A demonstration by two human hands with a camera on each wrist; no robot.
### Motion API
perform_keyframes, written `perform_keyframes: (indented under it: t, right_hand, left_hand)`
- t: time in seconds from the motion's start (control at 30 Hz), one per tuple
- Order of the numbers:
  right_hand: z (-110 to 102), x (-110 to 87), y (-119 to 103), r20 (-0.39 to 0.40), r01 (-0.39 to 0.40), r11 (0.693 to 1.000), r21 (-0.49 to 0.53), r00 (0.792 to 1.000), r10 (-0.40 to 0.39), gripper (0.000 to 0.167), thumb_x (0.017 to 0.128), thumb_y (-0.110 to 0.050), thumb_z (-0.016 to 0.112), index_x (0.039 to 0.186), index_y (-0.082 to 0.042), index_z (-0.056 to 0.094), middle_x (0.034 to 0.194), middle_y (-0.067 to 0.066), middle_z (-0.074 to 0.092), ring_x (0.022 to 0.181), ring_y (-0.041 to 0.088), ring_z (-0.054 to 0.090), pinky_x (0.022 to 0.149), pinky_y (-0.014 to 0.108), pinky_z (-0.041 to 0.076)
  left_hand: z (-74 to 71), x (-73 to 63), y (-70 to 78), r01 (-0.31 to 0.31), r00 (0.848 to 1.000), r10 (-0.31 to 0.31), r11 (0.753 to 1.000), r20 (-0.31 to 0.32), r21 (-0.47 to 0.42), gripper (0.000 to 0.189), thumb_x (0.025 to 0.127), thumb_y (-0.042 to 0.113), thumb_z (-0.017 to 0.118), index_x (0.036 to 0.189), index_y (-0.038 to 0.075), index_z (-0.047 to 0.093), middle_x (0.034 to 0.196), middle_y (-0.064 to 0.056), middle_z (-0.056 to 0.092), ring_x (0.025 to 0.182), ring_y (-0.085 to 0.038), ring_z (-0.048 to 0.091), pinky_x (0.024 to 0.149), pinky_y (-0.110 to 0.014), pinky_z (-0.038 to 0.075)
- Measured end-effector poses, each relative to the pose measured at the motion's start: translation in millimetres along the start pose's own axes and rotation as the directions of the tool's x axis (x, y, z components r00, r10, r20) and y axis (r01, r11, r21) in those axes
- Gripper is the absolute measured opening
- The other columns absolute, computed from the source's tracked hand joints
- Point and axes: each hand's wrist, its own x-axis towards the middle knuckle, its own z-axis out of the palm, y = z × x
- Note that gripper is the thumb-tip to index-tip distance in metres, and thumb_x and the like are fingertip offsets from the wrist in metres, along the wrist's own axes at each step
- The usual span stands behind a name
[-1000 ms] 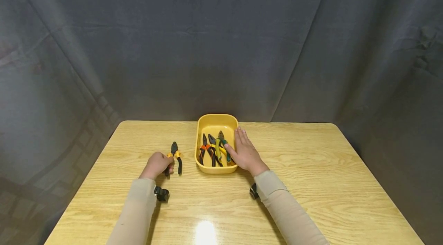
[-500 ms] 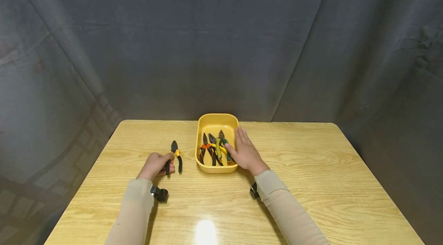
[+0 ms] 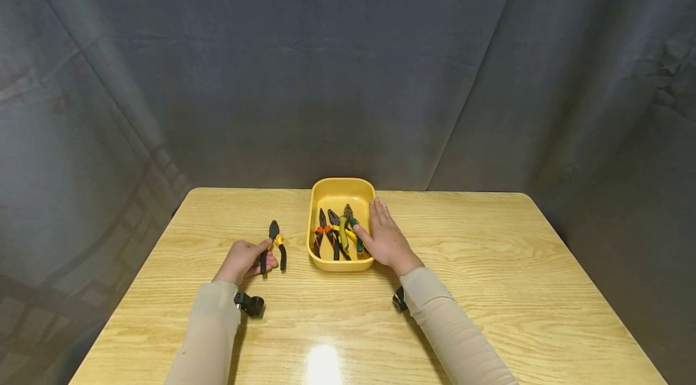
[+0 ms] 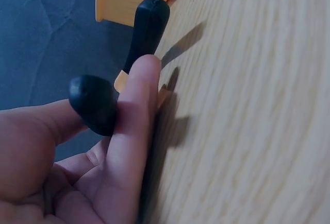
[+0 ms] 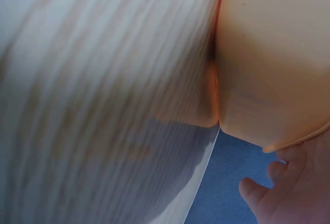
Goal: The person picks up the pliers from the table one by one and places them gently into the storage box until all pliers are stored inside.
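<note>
My left hand [image 3: 239, 260] holds pliers [image 3: 274, 230] with black and yellow handles, left of a yellow plastic tray [image 3: 341, 266]. Its thumb lies over the left handle and its fingers pass beneath; the plier head points away from me, the handles spread. In the left wrist view a finger [image 4: 133, 121] crosses the handles [image 4: 149, 28] close over the wood. My right hand [image 3: 387, 243] rests against the tray's right side, fingers straight, thumb over the rim. The right wrist view shows its fingertips [image 5: 251, 190] beside the tray wall [image 5: 273, 64].
Inside the tray lie several pliers: an orange-and-black pair [image 3: 326, 240], a yellow-and-black pair [image 3: 334, 218] and a green-handled pair [image 3: 344, 234] overlapping it. All stands on a light wooden table [image 3: 489, 264], with a grey curtain [image 3: 348, 71] behind its far edge.
My left hand has drawn slightly left and turned, so its fingers now show beneath the plier handles. The pliers have barely shifted. My right hand and the tray stay in place.
</note>
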Motion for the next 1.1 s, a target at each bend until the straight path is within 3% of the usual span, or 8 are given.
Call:
perform_keyframes:
  t: [0.17,0.43,0.77,1.1]
  right_hand:
    - [-0.7,-0.3,0.4,0.009,-0.008,1.0,0.009,1.0,0.008,0.079,0.108,-0.049,0.036,0.161,0.001,0.006,0.169,0.016,-0.001,0.156,0.033,0.0,0.125,0.047,0.011]
    - [0.6,-1.1,1.7,0.01,-0.001,1.0,0.007,1.0,0.001,0.087,0.105,-0.063,0.025,0.162,-0.001,0.004,0.169,0.017,0.0,0.156,0.031,-0.004,0.125,0.048,0.012]
    - [3.3,0.4,-0.5,-0.002,-0.009,1.0,0.012,1.0,0.009,0.084,0.107,-0.059,0.03,0.161,0.0,0.005,0.169,0.016,0.0,0.156,0.031,-0.002,0.125,0.047,0.013]
    - [2.6,0.0,0.9,0.002,-0.006,1.0,0.004,1.0,0.006,0.087,0.105,-0.063,0.026,0.161,0.0,0.005,0.169,0.017,0.002,0.156,0.03,-0.001,0.125,0.046,0.013]
  left_hand:
    - [0.7,-2.3,0.6,-0.007,1.0,0.007,1.0,0.002,-0.012,0.045,0.107,0.026,0.055,0.099,-0.015,0.069,0.07,-0.008,0.073,0.06,-0.011,0.072,0.062,-0.024,0.06]
    - [2.4,-4.5,-0.1,-0.012,1.0,0.012,1.0,-0.011,-0.013,0.046,0.107,0.027,0.054,0.102,-0.017,0.068,0.071,-0.007,0.073,0.06,-0.011,0.071,0.062,-0.023,0.06]
    - [1.9,-0.1,-6.0,-0.013,0.999,0.013,1.0,-0.038,-0.011,0.046,0.108,0.026,0.052,0.103,-0.018,0.067,0.071,-0.006,0.072,0.06,-0.008,0.07,0.061,-0.021,0.059]
    - [9.0,0.8,-7.4,-0.023,0.998,0.019,0.998,-0.064,-0.057,0.045,0.108,0.023,0.052,0.107,-0.02,0.064,0.071,-0.007,0.071,0.06,-0.008,0.07,0.062,-0.022,0.059]
